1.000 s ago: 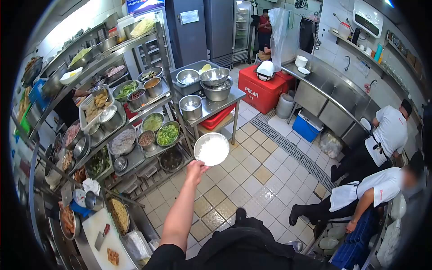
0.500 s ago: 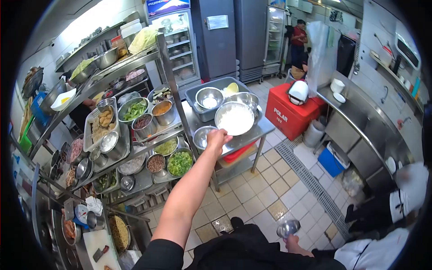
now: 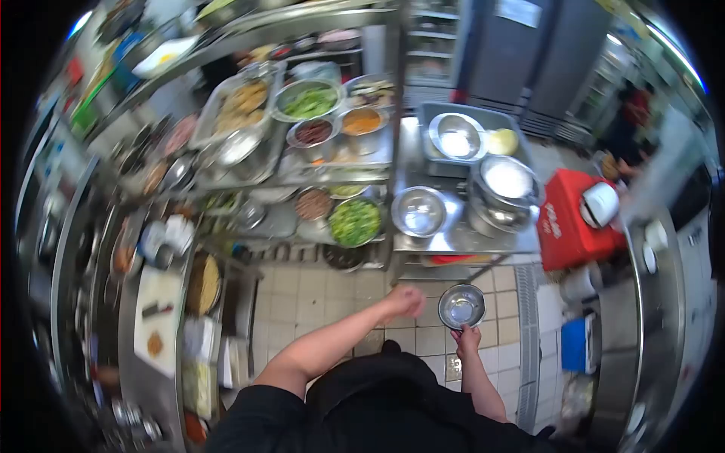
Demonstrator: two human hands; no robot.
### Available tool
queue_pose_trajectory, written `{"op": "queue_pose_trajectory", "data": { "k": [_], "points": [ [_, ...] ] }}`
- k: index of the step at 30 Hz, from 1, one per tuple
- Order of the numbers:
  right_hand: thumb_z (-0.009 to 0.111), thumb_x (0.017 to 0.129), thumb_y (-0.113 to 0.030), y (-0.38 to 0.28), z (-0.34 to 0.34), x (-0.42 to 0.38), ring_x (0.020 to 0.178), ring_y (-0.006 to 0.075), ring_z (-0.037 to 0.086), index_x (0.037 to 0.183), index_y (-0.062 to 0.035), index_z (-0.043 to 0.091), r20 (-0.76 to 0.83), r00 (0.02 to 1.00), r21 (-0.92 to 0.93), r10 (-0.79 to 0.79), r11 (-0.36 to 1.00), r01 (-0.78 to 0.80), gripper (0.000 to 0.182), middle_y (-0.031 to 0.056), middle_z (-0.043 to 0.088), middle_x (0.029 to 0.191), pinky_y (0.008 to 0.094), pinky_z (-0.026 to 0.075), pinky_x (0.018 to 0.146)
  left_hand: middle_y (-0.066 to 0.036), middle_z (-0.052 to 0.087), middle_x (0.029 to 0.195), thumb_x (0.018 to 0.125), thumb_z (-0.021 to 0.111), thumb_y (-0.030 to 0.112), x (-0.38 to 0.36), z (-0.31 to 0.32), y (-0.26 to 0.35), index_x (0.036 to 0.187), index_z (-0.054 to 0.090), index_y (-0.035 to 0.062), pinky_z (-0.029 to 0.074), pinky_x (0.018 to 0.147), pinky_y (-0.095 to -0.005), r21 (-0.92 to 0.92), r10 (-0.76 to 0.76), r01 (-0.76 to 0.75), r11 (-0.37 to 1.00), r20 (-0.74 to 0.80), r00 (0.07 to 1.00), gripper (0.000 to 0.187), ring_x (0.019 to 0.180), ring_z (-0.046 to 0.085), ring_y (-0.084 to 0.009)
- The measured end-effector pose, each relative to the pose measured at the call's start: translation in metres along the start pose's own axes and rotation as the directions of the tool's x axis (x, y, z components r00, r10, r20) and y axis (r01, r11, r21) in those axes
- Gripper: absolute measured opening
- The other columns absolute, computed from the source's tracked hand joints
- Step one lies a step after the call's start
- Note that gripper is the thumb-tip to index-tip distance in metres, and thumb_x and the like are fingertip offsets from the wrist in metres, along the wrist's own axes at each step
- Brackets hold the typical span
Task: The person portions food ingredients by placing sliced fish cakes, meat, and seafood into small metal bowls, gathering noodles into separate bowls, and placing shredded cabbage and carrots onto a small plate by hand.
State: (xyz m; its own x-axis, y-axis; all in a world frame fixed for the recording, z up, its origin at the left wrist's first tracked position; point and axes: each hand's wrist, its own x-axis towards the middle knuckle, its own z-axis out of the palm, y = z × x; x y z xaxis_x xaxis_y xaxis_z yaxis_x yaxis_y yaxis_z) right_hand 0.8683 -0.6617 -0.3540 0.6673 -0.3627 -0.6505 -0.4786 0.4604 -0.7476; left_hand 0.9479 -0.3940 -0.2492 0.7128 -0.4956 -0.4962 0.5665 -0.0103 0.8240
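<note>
My right hand (image 3: 467, 337) grips the rim of a small metal bowl (image 3: 461, 306), which looks empty, in front of the steel table (image 3: 483, 243). To its left, my left hand (image 3: 405, 302) hangs in the air over the tiled floor, smeared by motion, so its fingers cannot be made out. On the table stand an empty metal bowl (image 3: 419, 212), a grey tub (image 3: 476, 113) holding another metal bowl (image 3: 458, 138), and a bowl of white contents (image 3: 507, 178) on top of other metalware.
Left, a steel rack (image 3: 302, 181) carries bowls of chopped greens (image 3: 356, 223) and other food. A cutting board (image 3: 160, 317) with a knife lies lower left. Right are a red cooler (image 3: 578, 226), a blue container (image 3: 578, 343) and a counter. A person (image 3: 633, 113) is at the back right.
My left hand has let go of the white-filled bowl's rim and come back toward my body. My right hand has raised the small bowl. The view has turned left and down.
</note>
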Motion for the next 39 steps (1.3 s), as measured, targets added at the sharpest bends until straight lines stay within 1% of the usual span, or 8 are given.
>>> {"op": "queue_pose_trajectory", "data": {
  "k": [3,7,13,23,27,33,36,39],
  "points": [
    [0.052,0.087,-0.003,0.012,0.049,-0.005,0.078,0.0248,0.064,0.105,-0.0028,0.046,0.195,0.973,-0.195,0.122,0.977,-0.083,0.018,0.0129,0.059,0.096,0.0358,0.059,0.067,-0.011,0.063,0.104,0.094,0.058,0.024,-0.096,-0.038,-0.09,0.111,0.055,0.0029,0.054,0.082,-0.0321,-0.346,-0.278,0.175,0.922,-0.275,0.92,0.027,0.093,0.062,-0.0179],
    [0.052,0.087,-0.003,0.025,0.145,-0.034,0.068,0.0208,0.061,0.104,-0.0009,0.048,0.439,0.832,-0.514,0.338,0.854,-0.076,0.017,0.012,0.06,0.091,0.0371,0.059,0.068,-0.011,0.062,0.106,0.094,0.059,0.022,-0.215,-0.077,-0.145,0.112,0.055,0.0024,0.053,0.083,-0.0325,-0.558,-0.269,-0.099,0.824,-0.538,0.798,0.027,0.091,0.061,-0.0178],
    [0.051,0.09,-0.005,0.066,0.288,-0.113,0.071,0.0163,0.063,0.112,-0.0002,0.053,0.68,0.331,-0.733,0.654,0.609,0.303,0.023,0.0084,0.063,0.095,0.0331,0.059,0.07,-0.011,0.061,0.108,0.092,0.062,0.021,-0.307,-0.085,-0.173,0.114,0.052,0.0047,0.052,0.084,-0.0326,-0.498,-0.178,-0.518,0.696,-0.818,0.547,0.029,0.091,0.06,-0.0185],
    [0.055,0.092,-0.009,0.205,0.392,-0.296,0.078,0.0124,0.063,0.109,-0.0043,0.058,0.508,-0.009,-0.674,0.862,0.404,0.619,0.018,0.0035,0.062,0.095,0.0289,0.058,0.071,-0.005,0.062,0.089,0.085,0.067,0.004,-0.419,-0.082,-0.244,0.094,0.051,0.0067,0.056,0.067,-0.0317,-0.154,-0.248,-0.774,0.614,-0.969,-0.004,0.018,0.081,0.062,-0.0151],
    [0.057,0.095,-0.019,0.229,0.429,-0.334,0.08,0.012,0.062,0.103,-0.0084,0.058,0.343,-0.075,-0.708,0.936,0.311,0.634,0.013,0.0013,0.062,0.096,0.0296,0.056,0.076,-0.005,0.063,0.091,0.086,0.066,0.004,-0.455,-0.091,-0.266,0.089,0.052,0.0078,0.056,0.067,-0.0325,-0.107,-0.299,-0.847,0.522,-0.952,-0.065,0.015,0.078,0.062,-0.0144],
    [0.065,0.089,-0.027,0.309,0.58,-0.305,0.088,0.0136,0.059,0.096,-0.0068,0.059,0.373,0.032,-0.446,0.927,0.149,0.883,0.023,-0.0001,0.062,0.094,0.0297,0.049,0.076,-0.004,0.057,0.079,0.085,0.067,0.001,-0.433,-0.119,-0.296,0.081,0.048,0.0073,0.058,0.063,-0.0297,-0.007,-0.514,-0.931,0.364,-0.835,-0.195,0.021,0.072,0.06,-0.0127],
    [0.068,0.085,-0.03,0.37,0.665,-0.276,0.092,0.0228,0.062,0.111,-0.0052,0.059,0.439,-0.099,-0.004,0.893,0.112,0.994,0.037,0.0064,0.064,0.105,0.033,0.049,0.082,-0.005,0.055,0.076,0.085,0.067,0.001,-0.402,-0.134,-0.297,0.077,0.044,0.008,0.059,0.062,-0.0302,-0.004,-0.674,-0.962,0.274,-0.714,-0.189,0.025,0.066,0.059,-0.0133],
    [0.069,0.082,-0.033,0.411,0.715,-0.261,0.101,0.0319,0.061,0.124,-0.0049,0.055,0.572,-0.122,0.427,0.811,-0.168,0.889,0.053,0.0142,0.062,0.116,0.0353,0.047,0.09,-0.004,0.053,0.075,0.085,0.066,0.001,-0.359,-0.162,-0.303,0.076,0.043,0.0082,0.058,0.06,-0.0293,0.086,-0.778,-0.952,0.293,-0.558,-0.29,0.026,0.065,0.059,-0.0134]
  ]
}}
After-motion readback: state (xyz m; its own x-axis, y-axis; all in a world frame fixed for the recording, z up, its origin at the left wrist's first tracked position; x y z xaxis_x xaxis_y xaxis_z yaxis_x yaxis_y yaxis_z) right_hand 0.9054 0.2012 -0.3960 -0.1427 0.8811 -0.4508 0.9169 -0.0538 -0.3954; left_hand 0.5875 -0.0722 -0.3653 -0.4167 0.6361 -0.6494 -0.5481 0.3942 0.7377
